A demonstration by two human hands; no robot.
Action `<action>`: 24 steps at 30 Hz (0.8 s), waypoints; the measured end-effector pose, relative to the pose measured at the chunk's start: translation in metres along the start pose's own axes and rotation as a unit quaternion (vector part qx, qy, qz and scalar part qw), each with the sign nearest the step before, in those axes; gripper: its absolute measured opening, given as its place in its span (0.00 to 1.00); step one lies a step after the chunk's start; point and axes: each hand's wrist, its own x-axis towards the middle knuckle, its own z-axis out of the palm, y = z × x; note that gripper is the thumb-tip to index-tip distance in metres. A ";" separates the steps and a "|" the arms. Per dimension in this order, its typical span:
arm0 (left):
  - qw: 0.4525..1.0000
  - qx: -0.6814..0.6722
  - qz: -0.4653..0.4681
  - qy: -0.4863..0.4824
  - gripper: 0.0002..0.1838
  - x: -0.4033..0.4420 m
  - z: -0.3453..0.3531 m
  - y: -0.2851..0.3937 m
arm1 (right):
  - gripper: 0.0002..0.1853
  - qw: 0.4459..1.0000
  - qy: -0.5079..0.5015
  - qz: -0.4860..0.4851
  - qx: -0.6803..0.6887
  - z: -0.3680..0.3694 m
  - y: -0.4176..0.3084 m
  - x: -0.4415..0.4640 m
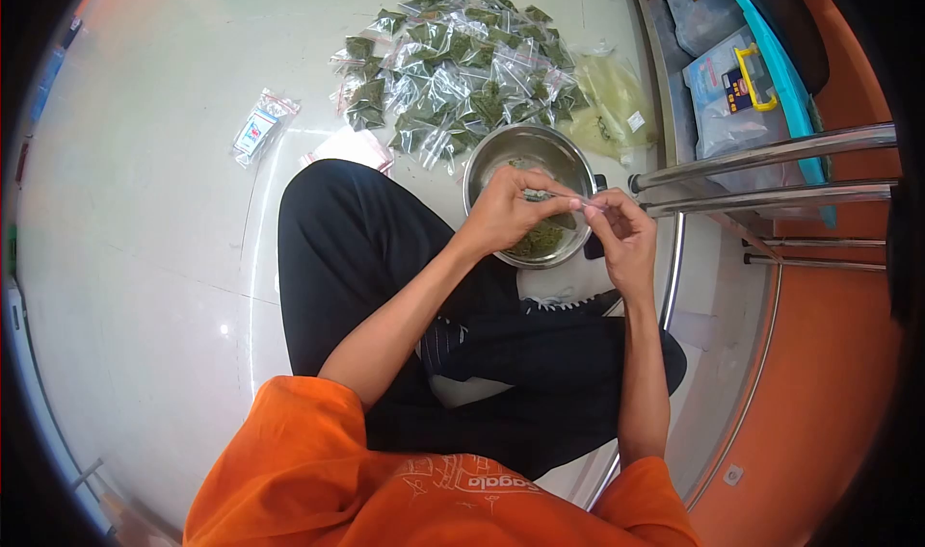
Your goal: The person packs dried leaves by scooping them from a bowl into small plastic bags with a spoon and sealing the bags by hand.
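Observation:
Both my hands are above a round steel bowl point(473, 176) that stands on the floor and holds chopped green leaves point(536, 246). My left hand point(505, 210) pinches one end of the top edge of a small clear zip bag point(565, 221). At the other end of that edge, the fingers of my right hand point(624, 237) are closed. Green filling shows in the lower part of the bag, partly hidden behind my left fingers. Whether the zip is closed cannot be made out.
Behind the bowl lies a heap of filled zip bags point(462, 51). A large yellowish plastic bag point(614, 94) is to its right. A packet of bags point(255, 133) and a white-pink stack point(352, 150) lie left. Metal rails point(771, 154) and storage boxes point(732, 99) stand close on the right.

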 end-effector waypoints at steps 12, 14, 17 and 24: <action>0.996 0.083 0.038 0.026 0.10 0.000 -0.003 0.001 | 0.02 1.000 0.021 -0.001 -0.003 0.000 -0.001 0.000; 0.998 0.041 0.043 0.025 0.10 -0.001 0.000 0.001 | 0.02 1.000 0.012 0.000 -0.019 -0.007 0.004 -0.001; 0.997 -0.014 0.073 0.011 0.11 0.000 0.004 0.001 | 0.03 0.999 0.035 0.007 -0.019 -0.001 0.002 0.000; 0.996 0.018 0.074 0.035 0.11 -0.001 -0.001 -0.003 | 0.04 0.999 0.036 0.023 0.012 -0.004 0.015 0.001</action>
